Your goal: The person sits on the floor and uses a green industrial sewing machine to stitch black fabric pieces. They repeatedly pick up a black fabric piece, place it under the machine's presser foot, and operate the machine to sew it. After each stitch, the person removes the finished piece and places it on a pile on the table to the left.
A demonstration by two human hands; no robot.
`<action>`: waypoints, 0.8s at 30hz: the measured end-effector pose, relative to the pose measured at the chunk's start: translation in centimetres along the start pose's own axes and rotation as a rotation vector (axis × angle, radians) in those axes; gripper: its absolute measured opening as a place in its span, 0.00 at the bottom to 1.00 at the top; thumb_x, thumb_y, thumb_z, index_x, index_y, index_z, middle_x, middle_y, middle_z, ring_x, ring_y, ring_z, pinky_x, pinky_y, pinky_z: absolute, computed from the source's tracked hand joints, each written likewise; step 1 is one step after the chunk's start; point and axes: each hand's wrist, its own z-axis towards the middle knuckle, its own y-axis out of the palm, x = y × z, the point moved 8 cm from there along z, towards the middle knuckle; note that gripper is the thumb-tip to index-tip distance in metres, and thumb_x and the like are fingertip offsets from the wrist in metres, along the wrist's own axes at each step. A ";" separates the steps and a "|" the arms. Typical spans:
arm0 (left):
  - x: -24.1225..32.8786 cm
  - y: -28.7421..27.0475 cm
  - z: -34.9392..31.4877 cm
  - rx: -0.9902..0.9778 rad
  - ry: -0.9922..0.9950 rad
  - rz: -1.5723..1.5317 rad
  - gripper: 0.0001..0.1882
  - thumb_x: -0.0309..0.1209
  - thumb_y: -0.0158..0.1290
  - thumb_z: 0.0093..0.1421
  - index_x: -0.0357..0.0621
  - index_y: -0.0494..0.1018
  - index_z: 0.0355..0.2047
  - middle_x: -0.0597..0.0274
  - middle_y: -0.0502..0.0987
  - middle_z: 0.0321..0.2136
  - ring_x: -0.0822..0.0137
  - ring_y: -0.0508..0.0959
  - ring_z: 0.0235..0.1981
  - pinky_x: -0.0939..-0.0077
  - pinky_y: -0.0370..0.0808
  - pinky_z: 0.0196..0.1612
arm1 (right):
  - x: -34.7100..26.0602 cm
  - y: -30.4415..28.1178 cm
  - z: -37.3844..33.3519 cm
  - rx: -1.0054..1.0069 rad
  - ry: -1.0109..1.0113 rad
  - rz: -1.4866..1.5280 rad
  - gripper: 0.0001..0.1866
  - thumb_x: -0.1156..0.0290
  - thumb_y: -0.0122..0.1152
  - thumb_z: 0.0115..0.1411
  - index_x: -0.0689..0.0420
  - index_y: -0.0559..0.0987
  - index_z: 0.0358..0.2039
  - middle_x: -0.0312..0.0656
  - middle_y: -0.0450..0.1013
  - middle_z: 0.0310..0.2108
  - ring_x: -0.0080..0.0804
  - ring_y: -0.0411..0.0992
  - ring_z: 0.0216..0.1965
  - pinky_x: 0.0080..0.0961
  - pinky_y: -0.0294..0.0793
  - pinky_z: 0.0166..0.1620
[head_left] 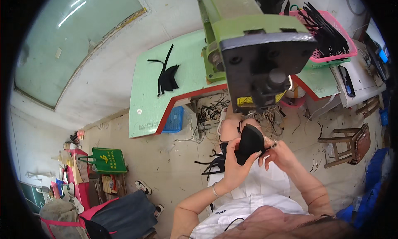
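Note:
A black cup-shaped fabric piece (pixel 250 143) is held up over my lap, just below the machine head. My left hand (pixel 237 167) grips it from the left, thumb across its lower front. My right hand (pixel 278 155) is at its lower right edge, fingers closed around a thin dark strip or edge there; the exact hold is partly hidden. More black straps (pixel 213 164) lie on my lap beside my left wrist. A similar black piece with straps (pixel 168 79) lies flat on the green table (pixel 145 102) to the left.
A green machine with a black front plate (pixel 265 52) overhangs my lap. At the right are a pink basket (pixel 350 48) of black straps, a phone (pixel 346 81) and a wooden stool (pixel 346 143). A blue basket (pixel 173 119) and scraps sit below. A green bag (pixel 108 160) stands left.

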 end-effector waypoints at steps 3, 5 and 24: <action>1.0 0.7 2.2 0.101 0.058 -0.153 0.26 0.27 0.59 0.54 0.34 0.60 0.49 0.60 0.69 0.39 0.73 0.70 0.39 0.82 0.67 0.41 | -3.9 -0.5 -1.0 0.110 -0.069 -0.288 0.12 0.68 0.56 0.58 0.65 0.76 0.34 0.40 0.74 0.27 0.24 0.73 0.24 0.21 0.73 0.22; 1.9 1.2 3.5 0.048 -0.034 -0.255 0.18 0.28 0.56 0.57 0.34 0.65 0.44 0.65 0.70 0.32 0.76 0.70 0.34 0.84 0.67 0.39 | -6.5 -1.5 -2.0 0.212 -0.114 -0.442 0.09 0.78 0.62 0.52 0.65 0.77 0.34 0.37 0.75 0.27 0.18 0.72 0.29 0.18 0.72 0.26; 2.9 -0.7 6.6 0.005 -0.175 -0.443 0.10 0.30 0.51 0.60 0.36 0.75 0.26 0.69 0.72 0.21 0.80 0.68 0.24 0.86 0.62 0.30 | -11.7 -0.5 -0.6 0.137 -0.278 -0.628 0.12 0.77 0.61 0.53 0.64 0.76 0.39 0.34 0.75 0.27 0.12 0.69 0.28 0.12 0.68 0.32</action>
